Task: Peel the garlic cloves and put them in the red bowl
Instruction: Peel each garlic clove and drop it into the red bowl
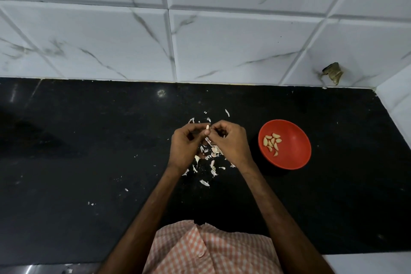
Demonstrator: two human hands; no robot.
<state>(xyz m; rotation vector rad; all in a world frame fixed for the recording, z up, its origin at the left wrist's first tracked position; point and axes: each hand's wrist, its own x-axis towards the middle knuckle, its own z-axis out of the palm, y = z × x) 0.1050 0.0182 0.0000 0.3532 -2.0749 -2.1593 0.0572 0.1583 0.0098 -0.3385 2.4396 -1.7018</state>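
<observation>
While it is pinched between the two hands, the clove (207,127) stands nearly upright above the counter (89,140), with only its pale tip showing past the fingertips. The left hand (186,144) curls its thumb and forefinger round the clove from the left. The right hand (231,142) meets it from the other side, fingers bent and fingertips nipped against the clove's right edge. Both hands are closed on the clove, knuckles toward the camera; how much skin is left on it cannot be told.

Under and around the hands lie the skins (214,170), a loose scatter of white flakes on the counter, thickest just below the fingers, with a few strays beyond the hands and toward the left.

Near the right hand, and apart from it, sits the bowl (295,140), red and round, upright on the counter. Several peeled cloves (272,141) lie bunched in its left half.

The counter is black and glossy, running back to a wall (222,40) of white marble-veined tiles. At the bottom edge a checked shirt (206,249) shows between the bare forearms.
</observation>
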